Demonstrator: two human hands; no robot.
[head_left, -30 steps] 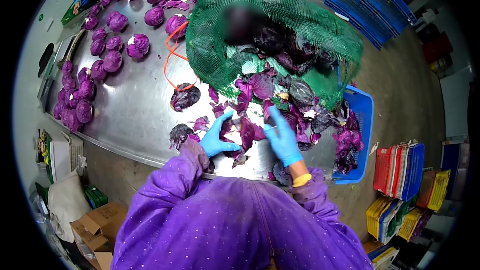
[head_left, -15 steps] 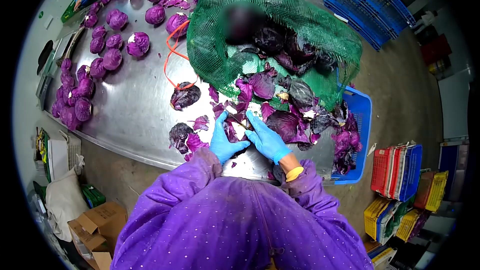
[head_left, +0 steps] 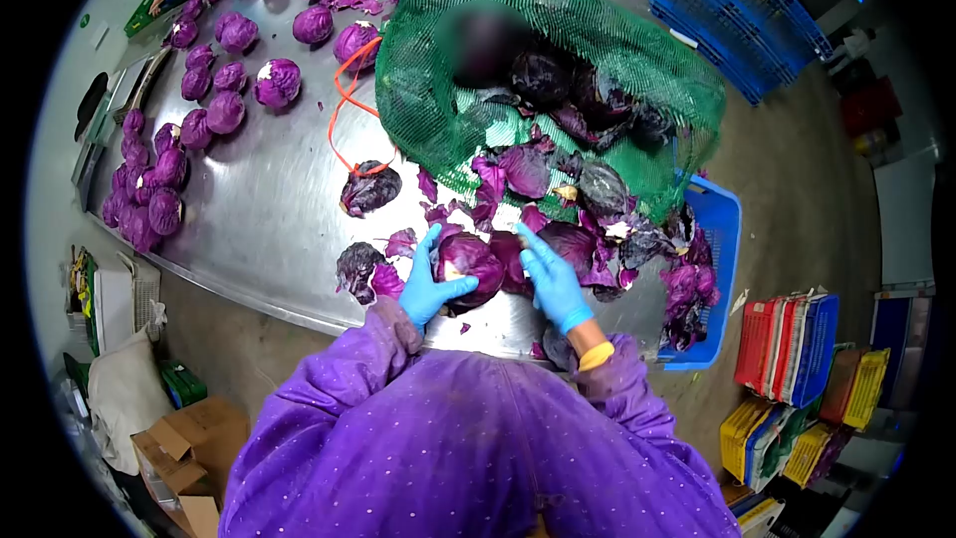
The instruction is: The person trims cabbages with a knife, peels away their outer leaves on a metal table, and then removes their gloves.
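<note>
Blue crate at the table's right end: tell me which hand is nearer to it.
Right. The right hand is to the left of the crate, with loose leaves between; the left hand is farther left, against a cabbage.

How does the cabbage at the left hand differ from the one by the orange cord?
The near cabbage, cupped by the left hand, is brighter purple and fairly smooth; the far cabbage looks darker, with rougher, more crumpled leaves. The near cabbage shows a pale patch; the far cabbage shows none so large. Both are roundish and on the metal table side nearer the person.
</note>
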